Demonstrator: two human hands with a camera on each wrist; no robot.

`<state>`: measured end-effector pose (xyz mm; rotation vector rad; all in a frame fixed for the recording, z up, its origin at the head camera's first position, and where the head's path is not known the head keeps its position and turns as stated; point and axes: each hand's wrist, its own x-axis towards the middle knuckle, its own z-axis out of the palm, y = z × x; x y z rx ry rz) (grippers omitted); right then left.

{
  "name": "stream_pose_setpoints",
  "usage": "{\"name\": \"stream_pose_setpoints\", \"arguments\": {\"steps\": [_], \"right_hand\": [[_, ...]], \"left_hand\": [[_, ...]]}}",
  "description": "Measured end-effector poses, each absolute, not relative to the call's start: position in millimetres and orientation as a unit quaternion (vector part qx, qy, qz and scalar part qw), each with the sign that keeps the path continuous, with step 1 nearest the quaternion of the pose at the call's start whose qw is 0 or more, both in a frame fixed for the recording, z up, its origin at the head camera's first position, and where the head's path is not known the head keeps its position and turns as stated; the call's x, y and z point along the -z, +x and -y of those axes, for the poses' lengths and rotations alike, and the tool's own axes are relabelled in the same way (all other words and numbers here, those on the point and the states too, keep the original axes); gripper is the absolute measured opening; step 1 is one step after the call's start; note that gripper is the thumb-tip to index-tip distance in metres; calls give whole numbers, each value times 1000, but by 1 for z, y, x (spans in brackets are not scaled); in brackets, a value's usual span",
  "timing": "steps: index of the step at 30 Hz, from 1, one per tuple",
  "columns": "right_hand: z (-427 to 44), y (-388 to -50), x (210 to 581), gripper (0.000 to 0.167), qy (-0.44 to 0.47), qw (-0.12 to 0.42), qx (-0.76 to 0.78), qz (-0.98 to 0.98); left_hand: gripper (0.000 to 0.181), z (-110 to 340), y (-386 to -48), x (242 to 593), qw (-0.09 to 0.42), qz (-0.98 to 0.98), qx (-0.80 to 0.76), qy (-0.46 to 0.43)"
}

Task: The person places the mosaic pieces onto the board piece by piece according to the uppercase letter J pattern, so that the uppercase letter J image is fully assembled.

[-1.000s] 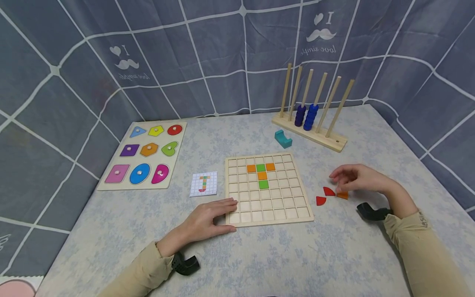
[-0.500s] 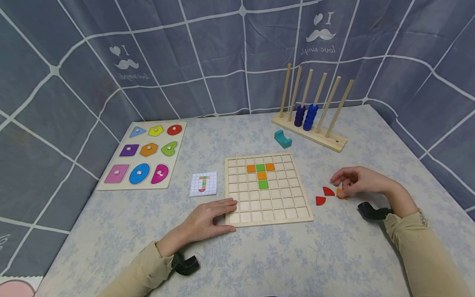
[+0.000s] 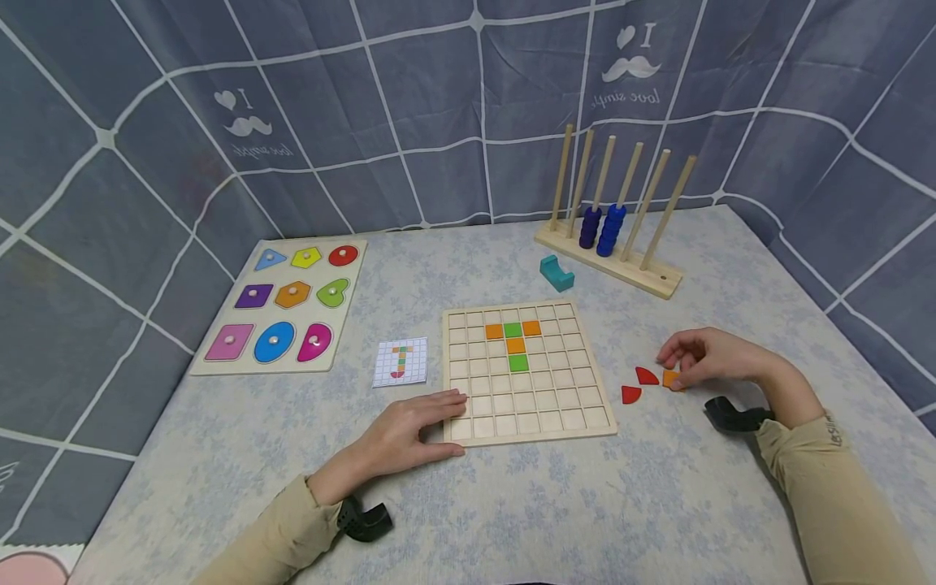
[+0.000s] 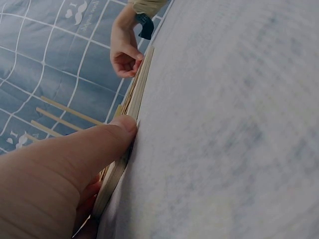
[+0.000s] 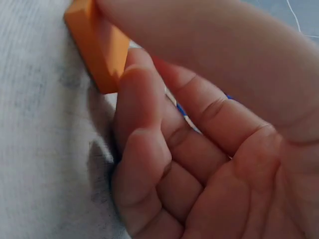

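Observation:
My left hand [image 3: 398,435] rests at the near left corner of a wooden grid board [image 3: 541,426]. Its straight fingers lie on the board, and the thumb [image 4: 122,127] touches the near edge. Orange tiles [image 3: 516,346] and green tiles [image 3: 518,363] form a T shape on the grid. Right of the board, my right hand [image 3: 720,356] pinches an orange tile [image 5: 107,55] at the tabletop, thumb against its face; the tile looks tilted, and some fingertips are hidden. Beside it lie two red quarter-circle pieces, one nearer the hand [image 3: 647,375], one nearer the board [image 3: 631,395].
A pattern card [image 3: 400,362] lies left of the grid board. Farther left is a shape puzzle board [image 3: 281,313] with knobbed pieces. A teal block [image 3: 557,274] sits behind the grid, before a wooden peg stand [image 3: 658,280] with dark blue and blue beads.
The right hand's fingers have shifted slightly and the thumb has come onto the orange tile, which shows more and has moved a little. The left hand and board stay put.

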<state>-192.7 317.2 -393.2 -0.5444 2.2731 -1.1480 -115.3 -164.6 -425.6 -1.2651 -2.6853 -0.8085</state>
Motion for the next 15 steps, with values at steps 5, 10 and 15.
{"name": "stream_pose_setpoints", "arguments": {"steps": [5,10,15], "right_hand": [[-316,-192,391,36,-190,268,410,-851],[-315,-193,390,34,-184,266,399,-858],[-314,-194,391,29,-185,264,382,-866]], "left_hand": [[58,164,-115,425,29,874,262,-408],[58,164,-115,425,28,874,263,-408],[58,164,-115,425,27,873,266,-409]]}}
